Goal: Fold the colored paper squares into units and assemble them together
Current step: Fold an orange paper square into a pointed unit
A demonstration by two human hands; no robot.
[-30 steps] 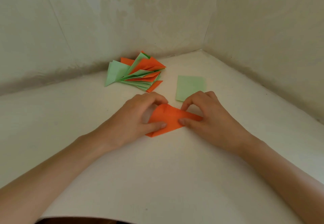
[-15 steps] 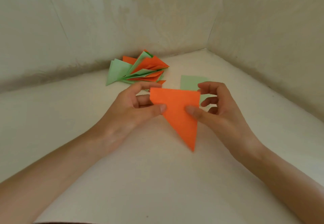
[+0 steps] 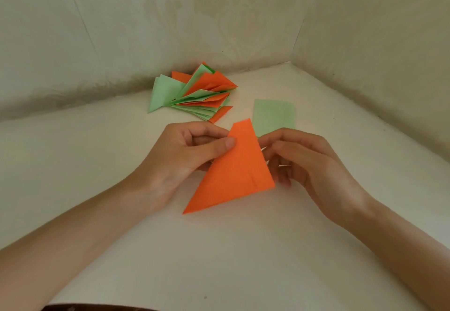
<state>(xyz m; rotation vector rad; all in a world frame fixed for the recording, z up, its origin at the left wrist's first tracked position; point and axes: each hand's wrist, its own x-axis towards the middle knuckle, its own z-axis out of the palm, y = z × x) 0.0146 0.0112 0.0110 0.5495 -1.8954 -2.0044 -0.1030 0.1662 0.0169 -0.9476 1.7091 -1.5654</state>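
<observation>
The orange paper unit (image 3: 233, 171) is turning, tip swinging lower left, likely for another crease; the left hand (image 3: 185, 154) is pinching it, the right hand (image 3: 304, 162) hold unclear.

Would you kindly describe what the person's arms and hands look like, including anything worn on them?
The left forearm and right forearm are bare to the frame's edge; no sleeves show. The left hand and right hand wear no gloves, and no ring, watch or bracelet shows on the fingers or wrists. The visible thumbnail looks short and unpainted.
</observation>
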